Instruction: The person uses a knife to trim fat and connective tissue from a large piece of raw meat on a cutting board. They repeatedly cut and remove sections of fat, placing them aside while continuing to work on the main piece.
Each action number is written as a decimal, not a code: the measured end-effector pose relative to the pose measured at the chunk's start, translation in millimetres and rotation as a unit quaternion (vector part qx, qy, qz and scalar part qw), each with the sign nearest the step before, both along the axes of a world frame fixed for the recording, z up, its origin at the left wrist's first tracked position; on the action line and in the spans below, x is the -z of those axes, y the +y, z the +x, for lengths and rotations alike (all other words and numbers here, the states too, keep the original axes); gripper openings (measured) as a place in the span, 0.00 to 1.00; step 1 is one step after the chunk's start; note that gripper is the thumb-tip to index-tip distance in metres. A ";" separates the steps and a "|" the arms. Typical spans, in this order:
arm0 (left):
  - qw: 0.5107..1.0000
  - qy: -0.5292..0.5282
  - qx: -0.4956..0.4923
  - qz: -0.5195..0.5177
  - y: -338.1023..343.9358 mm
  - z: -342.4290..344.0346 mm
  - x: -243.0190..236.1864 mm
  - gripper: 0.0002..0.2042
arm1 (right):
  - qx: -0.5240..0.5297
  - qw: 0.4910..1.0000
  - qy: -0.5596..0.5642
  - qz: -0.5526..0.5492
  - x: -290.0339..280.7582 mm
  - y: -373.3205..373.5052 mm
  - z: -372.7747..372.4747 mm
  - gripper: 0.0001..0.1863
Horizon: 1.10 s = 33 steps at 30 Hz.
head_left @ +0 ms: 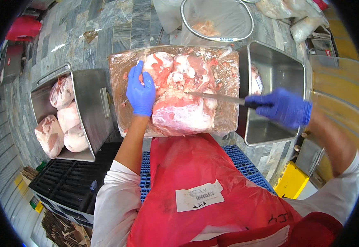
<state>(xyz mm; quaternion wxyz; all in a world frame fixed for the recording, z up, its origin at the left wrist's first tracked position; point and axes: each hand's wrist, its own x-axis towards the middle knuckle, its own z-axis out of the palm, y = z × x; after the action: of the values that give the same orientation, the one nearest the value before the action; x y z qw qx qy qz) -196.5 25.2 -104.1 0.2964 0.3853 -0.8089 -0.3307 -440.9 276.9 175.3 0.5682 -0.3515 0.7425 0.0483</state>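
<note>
A large piece of raw meat [183,113], pale with fat and red in places, lies on a plastic-covered work surface [121,86] in front of me. My left hand [141,94], in a blue glove, rests on the far left side of the meat with its fingers stretched out and the thumb apart. In my right hand [284,108], also gloved in blue and slightly blurred, is the dark handle of a knife [224,98]. Its long blade points left, and the tip reaches the cut middle of the meat.
Left stands a metal bin [95,103] holding several meat pieces [68,117]. At right, another metal bin [276,59] has one wrapped piece inside. Beyond the surface is a plastic-lined round container [182,16]. A blue plastic grate [245,164] lies below, beside black crates [68,181].
</note>
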 end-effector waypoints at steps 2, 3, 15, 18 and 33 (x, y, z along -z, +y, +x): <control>1.000 -0.004 -0.012 -0.002 -2.9 0.2 -7.4 0.18 | 0.134 0.991 -0.010 -0.006 4.1 17.0 40.5 0.22; 1.000 -0.003 -0.009 0.009 -0.9 -1.1 -13.1 0.18 | 0.151 0.984 0.009 -0.095 22.6 49.1 65.6 0.23; 0.999 0.022 -0.018 0.020 -0.6 -3.5 -6.2 0.19 | 0.371 0.878 0.089 -0.288 130.1 120.8 201.4 0.29; 0.999 0.017 -0.018 0.035 -0.8 -4.3 -10.2 0.18 | 0.401 0.866 0.048 -0.296 133.9 124.6 199.9 0.28; 0.997 0.009 -0.014 0.077 1.2 -5.6 -23.0 0.20 | -0.048 0.996 0.011 -0.068 -18.1 -7.7 -11.8 0.25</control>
<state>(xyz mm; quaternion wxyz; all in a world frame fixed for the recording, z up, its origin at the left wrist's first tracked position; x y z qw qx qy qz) -202.1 26.4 -81.0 0.2776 0.4151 -0.7730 -0.3912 -452.7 269.2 193.3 0.5315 -0.4240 0.7327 0.0285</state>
